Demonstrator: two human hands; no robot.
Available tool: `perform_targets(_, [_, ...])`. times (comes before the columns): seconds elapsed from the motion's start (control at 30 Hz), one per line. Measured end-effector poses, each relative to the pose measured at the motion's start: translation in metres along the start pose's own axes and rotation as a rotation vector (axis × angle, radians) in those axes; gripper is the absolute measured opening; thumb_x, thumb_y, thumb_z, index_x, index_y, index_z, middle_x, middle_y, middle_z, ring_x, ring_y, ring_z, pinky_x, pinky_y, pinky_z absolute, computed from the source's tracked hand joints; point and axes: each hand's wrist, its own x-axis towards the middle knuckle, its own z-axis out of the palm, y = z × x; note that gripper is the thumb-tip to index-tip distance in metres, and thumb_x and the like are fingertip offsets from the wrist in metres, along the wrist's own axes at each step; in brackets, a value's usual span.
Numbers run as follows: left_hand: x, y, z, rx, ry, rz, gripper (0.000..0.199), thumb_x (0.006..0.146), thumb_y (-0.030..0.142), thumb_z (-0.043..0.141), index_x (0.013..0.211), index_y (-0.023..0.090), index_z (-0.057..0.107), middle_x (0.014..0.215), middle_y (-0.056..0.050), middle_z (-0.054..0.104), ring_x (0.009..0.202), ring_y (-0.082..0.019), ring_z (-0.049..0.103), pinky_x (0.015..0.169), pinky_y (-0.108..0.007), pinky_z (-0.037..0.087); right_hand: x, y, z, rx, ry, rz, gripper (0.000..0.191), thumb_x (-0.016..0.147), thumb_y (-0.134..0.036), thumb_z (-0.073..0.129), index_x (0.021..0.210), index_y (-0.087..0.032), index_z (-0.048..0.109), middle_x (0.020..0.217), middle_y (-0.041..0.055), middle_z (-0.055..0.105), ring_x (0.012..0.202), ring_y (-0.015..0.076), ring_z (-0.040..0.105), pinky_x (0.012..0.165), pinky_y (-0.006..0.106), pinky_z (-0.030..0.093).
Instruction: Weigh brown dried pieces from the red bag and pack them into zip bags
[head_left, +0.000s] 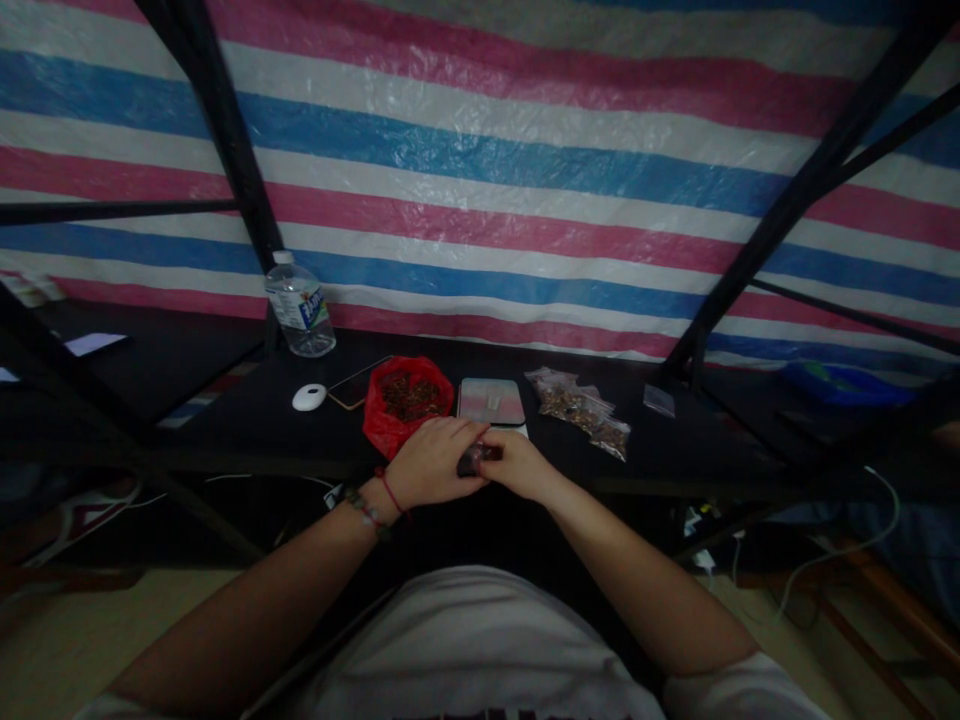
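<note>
My left hand and my right hand meet in front of a small flat scale. Their fingers are closed around a small shiny clear plastic bag, mostly covered by the fingers; whatever is inside it is too dark to make out. Just beyond my left hand sits an open red plastic bag holding loose brown dried bits. Several small clear zip bags with similar brown bits lie overlapping to the right of the scale. Farther right is a flat clear zip bag.
A clear plastic bottle stands at the back left of the black desk. A white mouse and a phone lie left of the red bag. Black metal posts flank the desk, and a striped plastic sheet hangs behind.
</note>
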Motion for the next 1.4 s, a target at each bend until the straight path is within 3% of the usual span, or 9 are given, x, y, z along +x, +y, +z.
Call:
perform_targets(0.2, [0.001,0.005,0.001,0.056,-0.014,0.001,0.035,0.078,0.037,0.063,0.107,0.018,0.058,0.099,-0.009,0.064,0.094,-0.027,0.059,0.083,-0.040,0.044,0.001,0.004,0.005,-0.032,0.052,0.059,0.018,0.074,-0.012,0.058,0.059,-0.016,0.066,0.057,-0.0014,0.061,0.055,0.0120,0.052,0.054,0.023,0.034])
perform_targets(0.3, [0.002,0.008,0.004,0.064,-0.020,-0.009,0.034,0.076,0.031,0.064,0.106,0.018,0.058,0.100,-0.009,0.064,0.093,-0.026,0.059,0.083,-0.039,0.045,0.000,0.002,0.007,0.007,0.056,0.064,0.005,0.072,-0.018,0.066,0.069,-0.016,0.070,0.065,-0.0007,0.067,0.060,0.0137,0.056,0.059,0.024,0.038])
perform_targets(0.53, [0.002,0.001,0.007,0.100,-0.025,-0.056,0.034,0.078,0.020,0.056,0.111,0.018,0.056,0.106,-0.008,0.065,0.098,-0.024,0.060,0.086,-0.037,0.046,0.005,0.007,0.006,0.045,0.062,0.052,0.012,0.074,-0.028,0.067,0.077,-0.016,0.070,0.074,0.0019,0.068,0.070,0.0158,0.060,0.067,0.026,0.044])
perform_targets(0.67, [0.005,-0.027,-0.010,0.171,0.049,-0.172,0.034,0.080,0.021,0.053,0.114,0.018,0.056,0.108,-0.009,0.066,0.098,-0.024,0.062,0.087,-0.036,0.047,0.022,0.021,-0.018,-0.076,0.326,0.017,0.021,0.080,-0.033,0.059,0.090,-0.017,0.068,0.088,0.0051,0.067,0.077,0.0171,0.060,0.074,0.030,0.047])
perform_targets(0.77, [0.001,-0.065,-0.026,0.249,0.177,-0.366,0.034,0.081,0.022,0.051,0.115,0.019,0.056,0.109,-0.009,0.066,0.099,-0.025,0.063,0.088,-0.035,0.047,0.045,0.037,-0.038,-0.259,0.506,0.004,0.044,0.073,-0.032,0.066,0.114,-0.016,0.061,0.112,0.0114,0.063,0.092,0.0215,0.061,0.083,0.036,0.049])
perform_targets(0.93, [-0.016,-0.127,-0.036,0.308,0.236,-0.726,0.034,0.080,0.033,0.052,0.108,0.015,0.057,0.100,-0.015,0.067,0.093,-0.030,0.064,0.082,-0.038,0.048,0.080,0.063,-0.046,-0.423,0.328,0.106,0.048,0.073,-0.022,0.065,0.120,-0.014,0.060,0.120,0.0138,0.063,0.110,0.0246,0.059,0.096,0.037,0.045])
perform_targets(1.07, [-0.025,-0.153,-0.030,0.106,0.079,-0.960,0.044,0.076,0.045,0.057,0.109,0.015,0.056,0.094,-0.015,0.068,0.086,-0.031,0.066,0.072,-0.035,0.048,0.094,0.066,-0.037,-0.432,0.258,0.152,0.040,0.076,-0.021,0.064,0.115,-0.016,0.064,0.112,0.0107,0.068,0.103,0.0234,0.064,0.094,0.035,0.047])
perform_targets(1.2, [-0.025,-0.164,-0.022,-0.007,0.086,-0.978,0.038,0.071,0.035,0.062,0.104,0.016,0.058,0.096,-0.014,0.068,0.086,-0.029,0.065,0.073,-0.034,0.047,0.102,0.049,-0.020,-0.359,0.266,0.027,0.040,0.075,-0.020,0.064,0.115,-0.017,0.064,0.113,0.0097,0.066,0.104,0.0207,0.062,0.093,0.033,0.047])
perform_targets(1.4, [-0.026,-0.168,-0.024,-0.218,0.421,-0.815,0.038,0.073,0.029,0.059,0.109,0.018,0.056,0.096,-0.005,0.067,0.084,-0.019,0.063,0.075,-0.028,0.048,0.129,0.026,0.015,-0.190,0.113,-0.002,0.047,0.069,-0.019,0.070,0.115,-0.018,0.060,0.103,0.0045,0.068,0.091,0.0177,0.064,0.084,0.032,0.050])
